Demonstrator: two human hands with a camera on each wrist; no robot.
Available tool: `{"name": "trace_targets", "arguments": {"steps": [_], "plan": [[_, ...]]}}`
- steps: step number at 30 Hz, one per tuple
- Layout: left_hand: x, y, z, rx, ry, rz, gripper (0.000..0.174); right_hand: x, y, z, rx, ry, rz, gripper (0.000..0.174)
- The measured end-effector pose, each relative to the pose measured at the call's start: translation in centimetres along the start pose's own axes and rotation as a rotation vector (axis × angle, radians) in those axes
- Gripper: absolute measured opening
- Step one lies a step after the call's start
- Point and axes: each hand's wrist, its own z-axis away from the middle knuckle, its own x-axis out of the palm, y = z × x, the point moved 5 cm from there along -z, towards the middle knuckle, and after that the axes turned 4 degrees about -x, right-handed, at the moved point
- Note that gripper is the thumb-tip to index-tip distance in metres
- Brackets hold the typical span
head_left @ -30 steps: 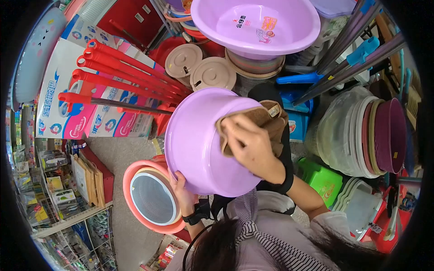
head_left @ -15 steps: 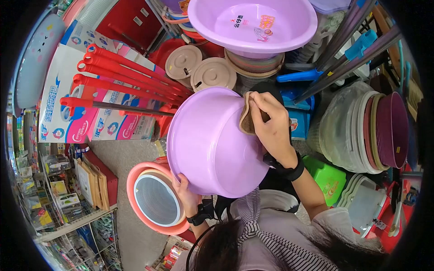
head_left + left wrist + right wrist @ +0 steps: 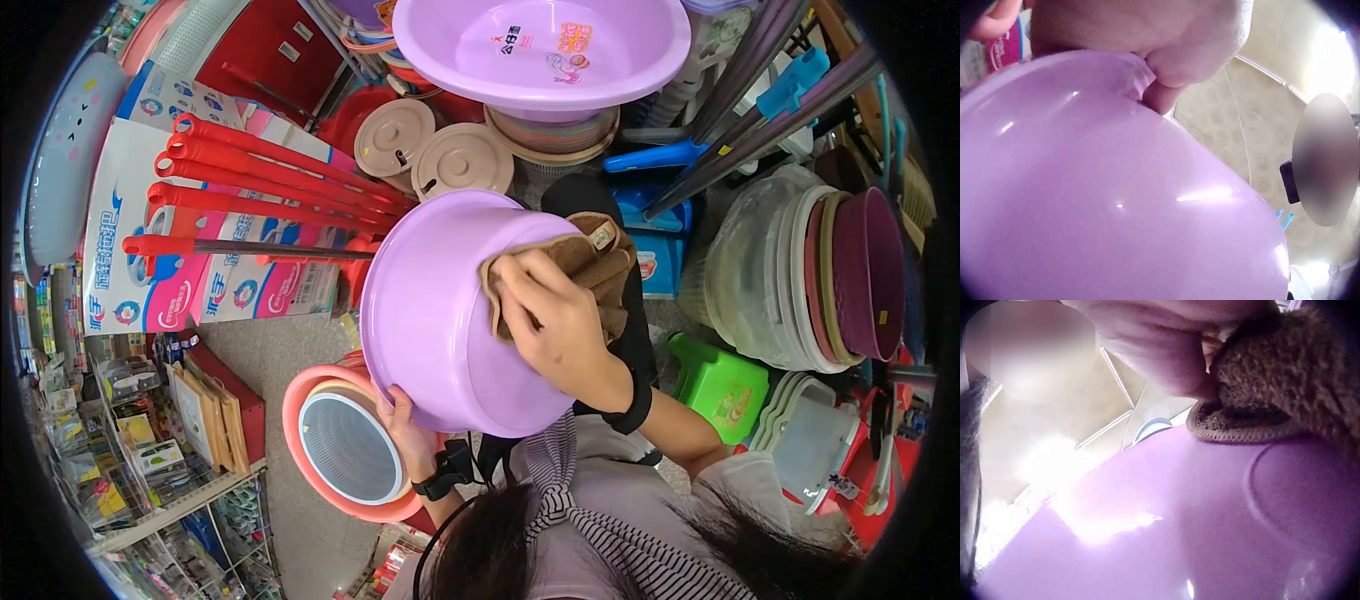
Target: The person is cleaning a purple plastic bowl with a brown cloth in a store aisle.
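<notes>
A purple basin is held tilted over the lap, its outer side and base facing up. My left hand grips its rim at the lower left, and in the left wrist view that hand is curled over the rim of the basin. With bent fingers my right hand pinches a brown cloth against the basin's outside. The right wrist view has the cloth's stitched edge lying on the purple surface, under the right hand.
Red-handled poles stand at the left before printed cartons. Another purple basin tops a stack ahead. Nested tubs and a green stool are at the right; a pink basin sits on the floor at lower left.
Since half a second ago, my right hand has moved the cloth left and down across the basin's side, back near where it was a second ago. My left hand keeps its grip.
</notes>
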Motion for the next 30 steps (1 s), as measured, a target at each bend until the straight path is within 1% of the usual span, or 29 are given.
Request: {"name": "trace_targets", "arguments": {"steps": [1, 2, 4, 5, 8, 9, 10, 13, 14, 16, 18, 20, 23, 25, 26, 28, 30], "plan": [[0.0, 0.1, 0.0, 0.008, -0.012, -0.012, 0.048, 0.2, -0.5, 0.1, -0.049, -0.034, -0.037, 0.024], [-0.1, 0.2, -0.1, 0.009, -0.012, -0.013, 0.048, 0.1, -0.3, 0.0, -0.049, -0.034, -0.038, 0.024], [0.0, 0.2, 0.0, 0.004, -0.032, -0.012, 0.049, -0.5, 0.2, -0.6, -0.073, -0.029, 0.034, 0.023], [-0.1, 0.1, 0.0, 0.003, -0.032, -0.009, 0.049, -0.6, 1.0, -1.0, -0.010, -0.010, 0.038, 0.023], [-0.2, 0.0, -0.1, 0.010, -0.062, -0.016, 0.051, -0.4, 0.9, -0.8, -0.015, 0.026, 0.006, 0.023], [-0.2, 0.0, -0.1, 0.009, -0.054, -0.019, 0.052, -0.1, 0.6, -0.5, -0.022, -0.014, -0.035, 0.024], [-0.2, 0.0, -0.1, 0.008, -0.045, -0.021, 0.052, 0.3, 0.1, -0.1, -0.070, -0.007, -0.066, 0.024], [0.0, 0.1, -0.1, 0.007, -0.063, -0.017, 0.052, 0.2, 0.0, 0.1, -0.050, -0.034, -0.032, 0.025], [0.4, 0.4, -0.1, 0.007, -0.061, -0.021, 0.052, -0.1, 0.5, -0.2, -0.041, -0.027, -0.001, 0.025], [1.3, 1.0, 0.1, -0.015, 0.014, 0.018, 0.044, -0.1, 1.4, -0.5, -0.028, 0.009, -0.003, 0.025], [1.1, 0.8, 0.1, -0.009, 0.013, 0.025, 0.045, -0.2, 1.6, -0.7, -0.007, 0.065, -0.005, 0.025], [1.3, 0.8, -0.1, -0.009, 0.005, 0.026, 0.045, 0.2, 0.6, 0.0, -0.028, 0.003, -0.069, 0.023], [1.0, 0.7, 0.2, -0.033, 0.044, 0.020, 0.046, 0.4, 0.3, 0.7, -0.046, -0.002, -0.063, 0.023], [0.7, 0.4, 0.3, -0.001, -0.037, 0.001, 0.050, -0.5, 1.3, 0.0, -0.046, 0.060, -0.078, 0.022], [0.6, 0.5, 0.4, 0.000, -0.036, 0.000, 0.050, -1.0, 1.9, -0.5, 0.004, 0.061, -0.103, 0.021], [0.7, 0.6, 0.4, 0.021, -0.071, -0.017, 0.050, -1.5, 3.1, -0.7, -0.002, 0.182, -0.081, 0.019], [0.3, 0.2, 0.3, 0.020, -0.065, 0.004, 0.050, -2.3, 3.3, -1.2, 0.034, 0.200, -0.097, 0.019]]}}
